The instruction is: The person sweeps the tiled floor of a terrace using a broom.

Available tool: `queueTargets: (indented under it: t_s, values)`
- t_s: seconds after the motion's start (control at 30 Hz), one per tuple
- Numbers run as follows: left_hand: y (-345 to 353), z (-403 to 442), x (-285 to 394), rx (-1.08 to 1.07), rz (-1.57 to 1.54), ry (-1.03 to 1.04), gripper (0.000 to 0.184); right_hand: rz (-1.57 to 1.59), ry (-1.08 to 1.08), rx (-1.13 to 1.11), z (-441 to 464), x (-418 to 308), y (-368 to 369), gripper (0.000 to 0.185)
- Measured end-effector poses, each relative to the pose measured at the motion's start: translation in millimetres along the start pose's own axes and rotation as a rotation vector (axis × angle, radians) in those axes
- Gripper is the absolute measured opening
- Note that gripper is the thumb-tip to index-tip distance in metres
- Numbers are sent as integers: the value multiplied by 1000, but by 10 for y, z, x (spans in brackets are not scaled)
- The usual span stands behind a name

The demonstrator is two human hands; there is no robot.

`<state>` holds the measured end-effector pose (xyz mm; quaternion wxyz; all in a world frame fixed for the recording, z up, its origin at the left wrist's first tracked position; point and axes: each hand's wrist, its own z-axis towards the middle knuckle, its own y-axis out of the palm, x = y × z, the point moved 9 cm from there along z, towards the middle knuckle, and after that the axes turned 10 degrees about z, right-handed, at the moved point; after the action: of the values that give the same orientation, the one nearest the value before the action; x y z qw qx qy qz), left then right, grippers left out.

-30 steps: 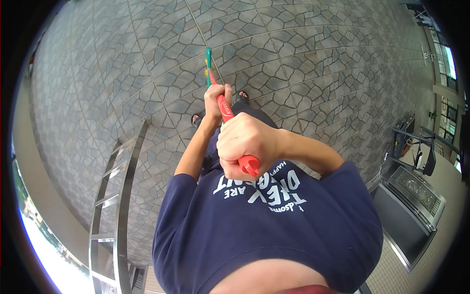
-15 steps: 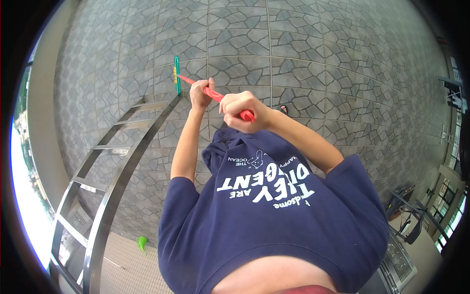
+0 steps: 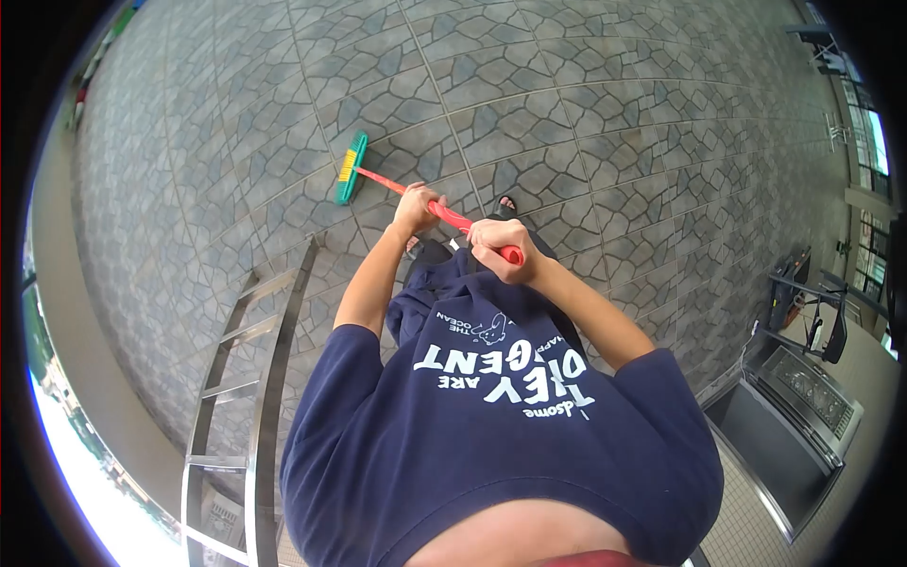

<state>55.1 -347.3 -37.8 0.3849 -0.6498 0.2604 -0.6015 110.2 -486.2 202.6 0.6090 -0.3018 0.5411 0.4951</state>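
one broom (image 3: 351, 168), two hands (image 3: 504, 248), one ladder (image 3: 267, 378), one shirt (image 3: 501, 454)

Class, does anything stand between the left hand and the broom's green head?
Nothing visible does. From the left hand, only the red handle runs to the green head. The metal ladder is off to the left.

The left hand (image 3: 416, 209) and right hand (image 3: 504, 248) are gripping a long red broom handle (image 3: 382, 180), whose green, yellow-marked head (image 3: 352, 168) is resting on grey stone-patterned floor (image 3: 529, 132).
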Motion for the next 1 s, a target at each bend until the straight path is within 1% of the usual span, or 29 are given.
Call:
queueTargets:
  t_s: [0.07, 0.13, 0.17, 0.2, 0.27, 0.33, 0.37, 0.47, 0.5, 0.57, 0.63, 0.7, 0.77, 0.8, 0.87, 0.9, 0.93, 1.0]
  values:
    - [31, 333, 472, 206, -114, -59, 38, -40, 45, 19, -69, -344, -400, 24]
    - [290, 794, 917, 234, -148, -48, 35, -78, 89, 34, -118, -652, -909, 24]
    - [415, 993, 1129, 245, -160, -47, 34, -93, 64, 27, -108, -838, -1122, 25]
    - [287, 1226, 1494, 310, -280, -33, 35, -147, 86, -6, -101, -994, -1287, 25]
    - [551, 1605, 1811, 405, -318, -28, 38, -247, 120, -73, -33, -1302, -1569, 26]
    - [544, 1891, 2128, 515, -398, -56, 40, -333, 106, -132, 103, -1536, -1695, 27]
    - [482, 2013, 2281, 532, -443, -75, 38, -379, 97, -149, 153, -1590, -1711, 27]
    - [582, 2174, 2453, 449, -570, -107, 41, -459, 44, -214, 187, -1655, -1597, 26]
    - [558, 2181, 2513, 401, -585, -102, 39, -389, -91, -177, 215, -1758, -1559, 32]
    - [444, 2106, 2597, 329, -613, -101, 37, -319, -184, -195, 236, -1886, -1439, 32]
    - [248, 1930, 2620, 329, -572, -123, 35, -235, -249, -225, 246, -2046, -1286, 32]
    - [-19, 1655, 2618, 345, -520, -174, 34, -138, -256, -282, 228, -2132, -1085, 32]
    - [-294, 1308, 2529, 396, -458, -210, 36, -65, -281, -342, 231, -2198, -835, 33]
    - [-428, 1100, 2446, 440, -421, -228, 39, -57, -283, -392, 242, -2220, -697, 32]
    - [-767, 668, 2282, 489, -351, -266, 39, -14, -269, -413, 251, -2159, -429, 32]
    - [-780, 424, 2076, 518, -304, -222, 41, -26, -253, -454, 238, -2083, -273, 28]
    - [-829, 166, 1874, 518, -244, -246, 42, -43, -231, -485, 233, -1979, -85, 24]
    - [-1119, -346, 1590, 572, -155, -292, 43, -14, -214, -489, 221, -1803, 301, 27]
